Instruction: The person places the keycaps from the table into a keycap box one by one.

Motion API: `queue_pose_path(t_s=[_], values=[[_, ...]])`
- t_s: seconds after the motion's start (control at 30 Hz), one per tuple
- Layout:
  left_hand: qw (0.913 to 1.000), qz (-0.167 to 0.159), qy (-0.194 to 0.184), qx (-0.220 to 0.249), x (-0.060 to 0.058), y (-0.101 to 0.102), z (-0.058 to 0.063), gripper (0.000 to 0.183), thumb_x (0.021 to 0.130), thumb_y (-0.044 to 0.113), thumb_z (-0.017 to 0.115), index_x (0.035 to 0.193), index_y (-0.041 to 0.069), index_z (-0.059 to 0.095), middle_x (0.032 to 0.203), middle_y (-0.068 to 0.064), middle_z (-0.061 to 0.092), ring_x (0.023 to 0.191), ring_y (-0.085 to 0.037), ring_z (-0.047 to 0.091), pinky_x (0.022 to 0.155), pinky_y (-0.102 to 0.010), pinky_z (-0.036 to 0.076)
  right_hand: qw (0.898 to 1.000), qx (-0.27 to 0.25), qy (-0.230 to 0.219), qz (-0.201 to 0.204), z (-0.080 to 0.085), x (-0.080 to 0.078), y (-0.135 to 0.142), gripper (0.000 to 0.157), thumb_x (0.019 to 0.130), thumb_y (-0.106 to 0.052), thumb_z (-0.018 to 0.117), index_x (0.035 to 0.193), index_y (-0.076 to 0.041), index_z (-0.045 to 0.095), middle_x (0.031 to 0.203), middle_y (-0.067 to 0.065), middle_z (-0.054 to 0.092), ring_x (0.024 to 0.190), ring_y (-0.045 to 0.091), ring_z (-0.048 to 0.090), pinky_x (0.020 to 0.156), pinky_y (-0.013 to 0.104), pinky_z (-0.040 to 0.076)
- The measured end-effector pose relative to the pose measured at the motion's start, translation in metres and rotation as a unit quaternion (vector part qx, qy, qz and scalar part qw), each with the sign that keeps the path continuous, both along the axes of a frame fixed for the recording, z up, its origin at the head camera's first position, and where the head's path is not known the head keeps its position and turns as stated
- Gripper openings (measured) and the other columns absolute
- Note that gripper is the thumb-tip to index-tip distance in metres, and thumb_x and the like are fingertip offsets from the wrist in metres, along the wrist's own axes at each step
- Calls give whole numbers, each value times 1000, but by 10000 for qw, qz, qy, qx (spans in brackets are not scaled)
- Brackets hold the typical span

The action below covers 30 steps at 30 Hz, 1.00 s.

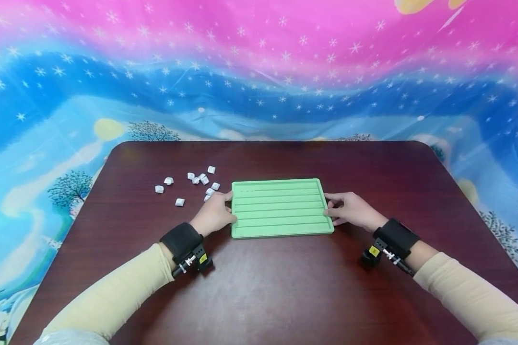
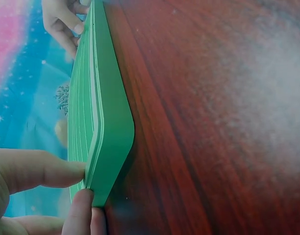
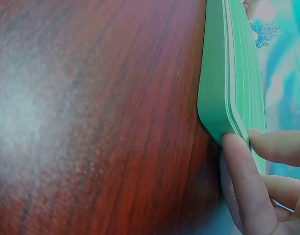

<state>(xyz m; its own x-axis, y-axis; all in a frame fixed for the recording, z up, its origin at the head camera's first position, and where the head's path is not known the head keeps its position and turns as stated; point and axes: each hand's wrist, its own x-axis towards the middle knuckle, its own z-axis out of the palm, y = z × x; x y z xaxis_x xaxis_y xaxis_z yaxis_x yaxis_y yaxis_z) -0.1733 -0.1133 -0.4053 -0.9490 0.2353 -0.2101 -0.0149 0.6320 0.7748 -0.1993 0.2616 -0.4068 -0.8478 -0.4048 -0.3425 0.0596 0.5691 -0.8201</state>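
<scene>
A light green rectangular tray [image 1: 280,209] with a raised rim and several long parallel ridges lies level near the table's middle. My left hand [image 1: 211,214] grips its left end, with the thumb at the rim and fingers along the side wall. At the opposite end my right hand [image 1: 355,210] pinches the rim between thumb and fingers. Both wrist views show fingertips touching the green wall [image 2: 113,122] close to the corners. Whether the tray's underside rests fully on the table cannot be told.
Several small white keycap-like pieces [image 1: 180,202] are scattered left of the tray, a few close behind my left hand. The dark red-brown table [image 1: 276,287] has rounded far corners. A pink and blue printed cloth [image 1: 259,96] hangs behind it.
</scene>
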Motion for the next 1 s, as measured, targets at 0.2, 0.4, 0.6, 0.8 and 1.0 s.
queue_pose_path(t_s=[0.2, 0.4, 0.6, 0.8, 1.0], values=[[9999, 55, 5, -118, 1, -2, 3, 82, 81, -8, 74, 152, -11, 35, 148, -30, 44, 86, -19, 60, 66, -26, 49, 10000, -67, -5, 44, 3, -1, 0, 68, 101, -8, 65, 157, 7, 30, 106, 19, 55, 92, 25, 67, 77, 35, 59], [9999, 51, 85, -62, 1, -2, 2, 81, 81, -9, 75, 151, -12, 35, 148, -30, 45, 83, -19, 59, 64, -26, 49, 10000, -85, -37, 12, 2, -3, 1, 68, 101, -8, 65, 157, 7, 30, 107, 19, 55, 93, 24, 68, 77, 35, 59], [9999, 56, 98, -62, 3, -2, 3, 80, 82, -8, 76, 151, -12, 36, 145, -29, 47, 86, -20, 59, 66, -26, 49, 9998, -132, -155, -27, 3, -2, 2, 69, 100, -7, 66, 157, 7, 30, 105, 19, 55, 91, 24, 69, 78, 34, 59], [9999, 84, 78, -69, 4, -5, -2, 80, 82, -5, 77, 150, -12, 37, 144, -29, 48, 88, -20, 60, 69, -28, 51, 9998, -129, -170, -40, 1, 0, 0, 68, 101, -6, 65, 157, 7, 29, 103, 19, 58, 90, 24, 69, 77, 34, 59], [9999, 47, 99, -25, 1, -7, -8, 74, 83, -2, 78, 148, -11, 43, 141, -30, 50, 85, -18, 65, 71, -28, 53, 9997, -176, -174, -50, -2, 1, 2, 69, 101, -7, 65, 158, 6, 28, 102, 19, 58, 93, 26, 67, 78, 35, 59]])
